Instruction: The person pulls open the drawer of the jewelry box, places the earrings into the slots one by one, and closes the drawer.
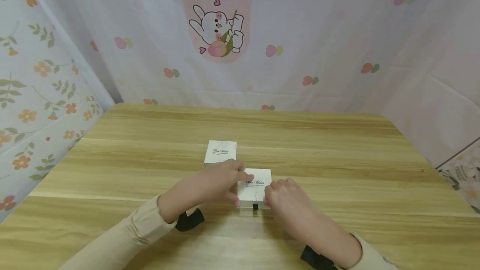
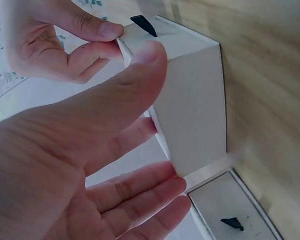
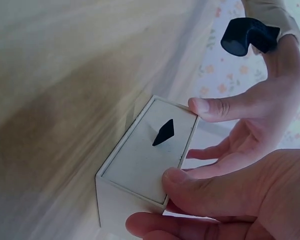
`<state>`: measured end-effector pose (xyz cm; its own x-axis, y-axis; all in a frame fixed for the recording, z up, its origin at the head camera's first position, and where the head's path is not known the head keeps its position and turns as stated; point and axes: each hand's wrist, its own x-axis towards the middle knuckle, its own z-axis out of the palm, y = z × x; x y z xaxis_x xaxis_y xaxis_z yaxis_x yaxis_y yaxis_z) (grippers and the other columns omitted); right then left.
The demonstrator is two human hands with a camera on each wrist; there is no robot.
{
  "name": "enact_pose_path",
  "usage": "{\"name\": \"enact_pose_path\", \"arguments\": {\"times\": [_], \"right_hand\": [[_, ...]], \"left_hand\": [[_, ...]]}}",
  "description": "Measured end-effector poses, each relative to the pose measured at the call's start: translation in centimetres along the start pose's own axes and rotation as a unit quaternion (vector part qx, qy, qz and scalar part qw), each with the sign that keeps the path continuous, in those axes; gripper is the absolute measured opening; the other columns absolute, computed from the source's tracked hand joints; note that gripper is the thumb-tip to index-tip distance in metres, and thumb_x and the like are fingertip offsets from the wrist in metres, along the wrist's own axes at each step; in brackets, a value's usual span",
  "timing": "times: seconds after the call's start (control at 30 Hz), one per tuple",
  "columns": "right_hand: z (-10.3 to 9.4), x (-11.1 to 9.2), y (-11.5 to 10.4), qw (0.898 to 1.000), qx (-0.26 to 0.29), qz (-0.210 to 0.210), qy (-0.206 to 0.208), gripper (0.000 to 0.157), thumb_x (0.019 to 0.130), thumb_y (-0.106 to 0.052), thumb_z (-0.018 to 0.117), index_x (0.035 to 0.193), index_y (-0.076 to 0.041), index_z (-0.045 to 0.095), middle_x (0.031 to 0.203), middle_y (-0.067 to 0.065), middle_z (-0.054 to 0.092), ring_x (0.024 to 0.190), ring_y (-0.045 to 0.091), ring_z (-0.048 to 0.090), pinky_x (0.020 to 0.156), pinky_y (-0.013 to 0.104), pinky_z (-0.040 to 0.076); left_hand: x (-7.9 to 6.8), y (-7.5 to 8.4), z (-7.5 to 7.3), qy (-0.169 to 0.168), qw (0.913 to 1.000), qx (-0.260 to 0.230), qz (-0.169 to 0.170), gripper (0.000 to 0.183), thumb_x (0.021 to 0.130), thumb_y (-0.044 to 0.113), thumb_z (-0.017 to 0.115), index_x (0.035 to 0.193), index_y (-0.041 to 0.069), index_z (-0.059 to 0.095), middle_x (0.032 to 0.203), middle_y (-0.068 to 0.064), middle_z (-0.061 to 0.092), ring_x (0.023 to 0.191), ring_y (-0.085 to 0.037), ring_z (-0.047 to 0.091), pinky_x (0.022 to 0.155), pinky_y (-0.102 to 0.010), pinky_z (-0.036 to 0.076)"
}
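Observation:
A small white drawer box [image 1: 249,194] with "Best Wishes" printed on top lies on the table between both hands. A black pull tab [image 3: 165,132] sticks out of its front face. My left hand [image 1: 221,181] holds the box at its left side, the thumb at the front corner and the other fingers along the top edge. With thumb and forefinger, my right hand [image 1: 290,203] pinches the box's front right edge. Behind the left hand stands a second white box [image 1: 221,146] with the same print; its own black tab [image 2: 232,223] shows in the left wrist view.
The wooden table [image 1: 337,149] spreads around both boxes. A printed cloth [image 1: 318,32] with a rabbit drawing hangs behind it, and a floral cloth [image 1: 48,95] hangs at the left. Black straps [image 1: 190,220] sit at the wrists.

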<state>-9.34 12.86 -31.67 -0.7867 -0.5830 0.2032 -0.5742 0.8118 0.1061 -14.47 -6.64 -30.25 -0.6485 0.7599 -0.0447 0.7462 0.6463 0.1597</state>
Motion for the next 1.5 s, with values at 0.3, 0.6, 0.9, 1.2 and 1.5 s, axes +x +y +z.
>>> {"name": "enact_pose_path", "arguments": {"times": [0.3,0.6,0.9,1.2,1.5], "right_hand": [[0.1,1.1,1.1,0.999,0.041,-0.01,0.005,0.02,0.074,-0.007,0.075,0.064,-0.004,0.058,0.058,0.0,0.054,0.051,0.009,0.044,0.05,0.022,0.039],[0.2,1.9,1.7,0.996,0.082,0.017,-0.03,0.016,0.077,-0.007,0.073,0.068,-0.004,0.06,0.06,0.0,0.055,0.053,0.008,0.043,0.049,0.018,0.038],[0.4,3.1,2.3,0.993,0.109,0.033,-0.036,0.015,0.078,-0.006,0.072,0.068,-0.004,0.061,0.064,0.0,0.058,0.055,0.007,0.045,0.049,0.017,0.039],[0.5,3.8,2.6,0.989,0.119,0.067,-0.054,0.012,0.079,-0.004,0.071,0.07,-0.004,0.063,0.068,0.001,0.061,0.058,0.008,0.049,0.052,0.021,0.043],[0.8,4.5,3.3,0.989,0.116,0.075,-0.053,0.011,0.079,-0.005,0.071,0.071,-0.004,0.064,0.07,0.001,0.062,0.059,0.009,0.05,0.054,0.02,0.044]], "left_hand": [[0.8,-0.5,-0.4,-0.016,0.9996,0.024,-0.008,0.066,0.07,0.041,0.074,0.129,0.018,0.057,0.108,-0.003,0.057,0.088,-0.014,0.051,0.075,-0.023,0.046],[1.5,-1.4,-0.4,-0.028,0.9994,0.01,-0.019,0.066,0.071,0.039,0.076,0.131,0.019,0.056,0.112,-0.003,0.056,0.092,-0.014,0.051,0.077,-0.025,0.045],[2.4,-2.3,-0.8,-0.031,0.9993,-0.009,-0.019,0.067,0.071,0.036,0.076,0.131,0.016,0.055,0.115,-0.005,0.055,0.09,-0.014,0.05,0.074,-0.024,0.044],[3.0,-3.1,-1.0,-0.045,0.9982,-0.021,-0.035,0.067,0.073,0.037,0.076,0.134,0.019,0.052,0.123,-0.004,0.052,0.098,-0.016,0.052,0.076,-0.026,0.045],[3.8,-4.1,-0.8,-0.04,0.9981,-0.032,-0.034,0.068,0.075,0.035,0.075,0.136,0.019,0.049,0.125,-0.005,0.051,0.104,-0.018,0.052,0.086,-0.029,0.045]]}}
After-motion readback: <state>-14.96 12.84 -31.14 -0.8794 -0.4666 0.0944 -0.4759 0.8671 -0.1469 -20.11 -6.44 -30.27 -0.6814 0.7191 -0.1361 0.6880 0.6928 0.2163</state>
